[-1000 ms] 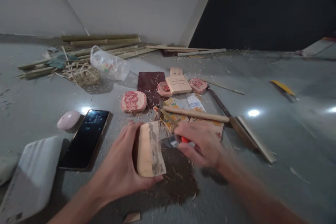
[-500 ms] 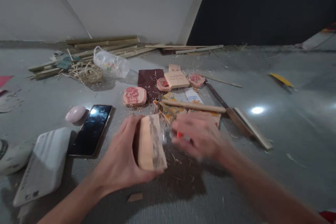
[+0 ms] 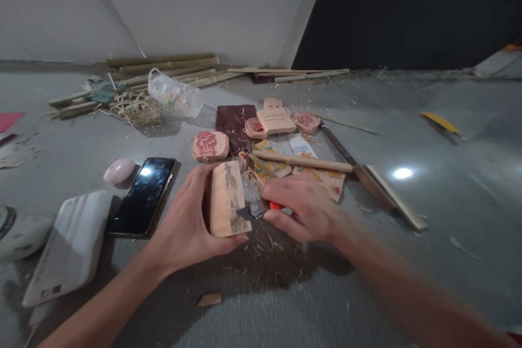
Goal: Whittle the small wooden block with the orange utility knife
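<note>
A pale wooden block [image 3: 223,201] with a rough, dark-streaked side stands tilted in my left hand [image 3: 185,217], its fingers and thumb wrapped round the two ends. My right hand [image 3: 299,206] is closed on a utility knife [image 3: 258,207] with an orange-red part near the thumb. The blade points left and its tip meets the streaked side of the block. Most of the handle is hidden in my palm. Wood shavings [image 3: 269,244] lie on the floor below the knife.
Carved wooden pieces [image 3: 210,145] and a wooden stick [image 3: 302,162] lie beyond my hands. To the left are a phone [image 3: 142,196], a white power-bank-like device [image 3: 69,247] and a pink egg-shaped object [image 3: 119,171]. A long dark-handled tool [image 3: 373,187] lies right, bamboo strips [image 3: 163,65] by the wall.
The knife blade has come against the block's streaked side; my right hand was blurred by motion before. My left hand and the block have shifted slightly up and left in view.
</note>
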`<state>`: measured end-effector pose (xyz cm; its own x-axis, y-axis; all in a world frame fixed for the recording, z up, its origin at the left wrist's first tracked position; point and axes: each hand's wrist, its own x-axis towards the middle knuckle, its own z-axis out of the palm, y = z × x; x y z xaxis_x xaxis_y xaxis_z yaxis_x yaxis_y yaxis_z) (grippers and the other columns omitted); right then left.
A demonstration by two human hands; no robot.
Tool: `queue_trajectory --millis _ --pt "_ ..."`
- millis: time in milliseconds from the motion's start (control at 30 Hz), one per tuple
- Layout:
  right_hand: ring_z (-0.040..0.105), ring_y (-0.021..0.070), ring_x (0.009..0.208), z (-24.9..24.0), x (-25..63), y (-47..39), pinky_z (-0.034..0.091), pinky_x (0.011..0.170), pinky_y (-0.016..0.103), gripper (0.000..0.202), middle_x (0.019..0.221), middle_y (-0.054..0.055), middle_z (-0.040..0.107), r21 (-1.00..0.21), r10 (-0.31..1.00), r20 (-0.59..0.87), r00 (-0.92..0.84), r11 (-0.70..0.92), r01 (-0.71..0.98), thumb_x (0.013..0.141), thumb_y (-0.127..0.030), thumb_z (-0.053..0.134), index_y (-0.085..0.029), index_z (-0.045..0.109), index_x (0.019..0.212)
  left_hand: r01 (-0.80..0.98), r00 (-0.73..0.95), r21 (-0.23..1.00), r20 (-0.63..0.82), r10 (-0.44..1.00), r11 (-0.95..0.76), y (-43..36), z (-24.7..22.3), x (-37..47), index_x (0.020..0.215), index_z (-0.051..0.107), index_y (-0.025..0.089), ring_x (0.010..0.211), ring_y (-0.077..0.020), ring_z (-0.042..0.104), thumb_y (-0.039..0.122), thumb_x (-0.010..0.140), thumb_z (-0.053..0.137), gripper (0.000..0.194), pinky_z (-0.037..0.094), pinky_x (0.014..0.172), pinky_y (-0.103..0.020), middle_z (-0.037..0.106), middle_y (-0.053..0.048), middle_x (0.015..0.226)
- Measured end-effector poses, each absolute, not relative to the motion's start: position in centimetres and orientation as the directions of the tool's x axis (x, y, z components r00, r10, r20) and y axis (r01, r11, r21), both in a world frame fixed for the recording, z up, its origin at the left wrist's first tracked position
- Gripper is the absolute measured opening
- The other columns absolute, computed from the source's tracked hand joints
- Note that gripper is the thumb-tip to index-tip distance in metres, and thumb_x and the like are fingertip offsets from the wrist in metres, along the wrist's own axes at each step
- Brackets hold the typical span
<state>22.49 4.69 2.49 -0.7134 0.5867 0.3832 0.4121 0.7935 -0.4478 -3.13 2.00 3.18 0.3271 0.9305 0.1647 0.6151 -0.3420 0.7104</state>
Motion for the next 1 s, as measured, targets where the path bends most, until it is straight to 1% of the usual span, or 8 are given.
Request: queue_trajectory --millis 100,267,400,500,600,767,867,1000 --pt "0.046 0.0134 0.064 2.8 22.5 4.3 0.028 0.06 0.03 0.05 0.074 -0.001 0.057 -0.42 0.557 0.383 -0.737 0.815 0.398 0.111 -0.054 0.032 -0.021 0.058 0.083 0.6 0.34 0.722 0.16 0.927 -0.344 1.7 3.1 -3.1 0.14 0.039 0.025 0.12 -0.0373 0.062 0.05 0.062 0.091 0.097 0.051 0.102 -0.054 0.06 -0.013 0.135" --pt "0.043 0.0146 0.063 3.2 22.9 4.5 0.027 0.06 0.031 0.052 0.073 0.0 0.056 -0.237 0.523 0.499 -0.691 0.849 0.472 0.11 -0.056 0.035 -0.021 0.058 0.08 0.592 0.34 0.726 0.168 0.925 -0.349 1.0 3.4 -2.7 0.138 0.039 0.026 0.112 -0.0345 0.062 0.054 0.062 0.091 0.096 0.052 0.096 -0.051 0.06 -0.011 0.129" --pt "0.047 0.0135 0.062 3.4 24.7 6.5 0.03 0.058 0.029 0.037 0.074 0.0 0.06 -0.297 0.691 0.542 -0.478 0.69 0.66 0.11 -0.044 0.043 -0.021 0.06 0.087 0.543 0.478 0.717 0.164 0.863 -0.437 -0.3 3.9 -1.8 0.133 0.041 0.029 0.106 -0.0308 0.061 0.045 0.056 0.093 0.094 0.053 0.087 -0.044 0.058 -0.007 0.122" --pt "0.047 0.0132 0.061 3.2 25.7 7.4 0.033 0.059 0.029 0.031 0.071 -0.001 0.058 -0.305 0.707 0.587 -0.395 0.645 0.7 0.108 -0.039 0.044 -0.021 0.058 0.086 0.529 0.47 0.747 0.138 0.872 -0.404 -0.3 3.8 -1.7 0.134 0.041 0.029 0.104 -0.03 0.061 0.044 0.056 0.093 0.095 0.053 0.086 -0.043 0.059 -0.006 0.119" --pt "0.048 0.0134 0.063 2.9 25.2 6.8 0.034 0.061 0.029 0.034 0.073 -0.001 0.057 -0.339 0.673 0.565 -0.478 0.717 0.608 0.109 -0.043 0.042 -0.021 0.059 0.089 0.508 0.373 0.789 0.161 0.914 -0.346 0.7 3.4 -2.4 0.135 0.042 0.026 0.109 -0.0315 0.062 0.049 0.065 0.089 0.088 0.053 0.091 -0.046 0.06 -0.009 0.124" --pt "0.045 0.013 0.062 2.6 22.9 4.6 0.031 0.061 0.029 0.042 0.072 -0.002 0.054 -0.417 0.589 0.509 -0.627 0.806 0.42 0.109 -0.05 0.04 -0.021 0.055 0.083 0.478 0.335 0.808 0.194 0.922 -0.344 1.8 2.7 -3.2 0.14 0.043 0.024 0.117 -0.033 0.061 0.05 0.063 0.091 0.094 0.05 0.103 -0.05 0.059 -0.011 0.132" --pt "0.045 0.0132 0.062 2.6 22.2 4.0 0.028 0.059 0.03 0.044 0.071 -0.002 0.055 -0.441 0.571 0.47 -0.673 0.813 0.38 0.109 -0.051 0.038 -0.022 0.055 0.081 0.463 0.342 0.82 0.185 0.921 -0.336 1.7 2.7 -3.0 0.141 0.042 0.024 0.122 -0.0336 0.06 0.049 0.063 0.092 0.095 0.048 0.107 -0.05 0.059 -0.011 0.136" --pt "0.042 0.0134 0.061 2.8 22.2 3.9 0.025 0.059 0.031 0.048 0.072 -0.002 0.055 -0.425 0.554 0.43 -0.713 0.821 0.382 0.11 -0.053 0.035 -0.021 0.056 0.081 0.492 0.349 0.797 0.187 0.918 -0.35 1.4 3.0 -2.9 0.142 0.041 0.025 0.121 -0.0347 0.061 0.051 0.062 0.092 0.099 0.049 0.105 -0.051 0.058 -0.011 0.136"
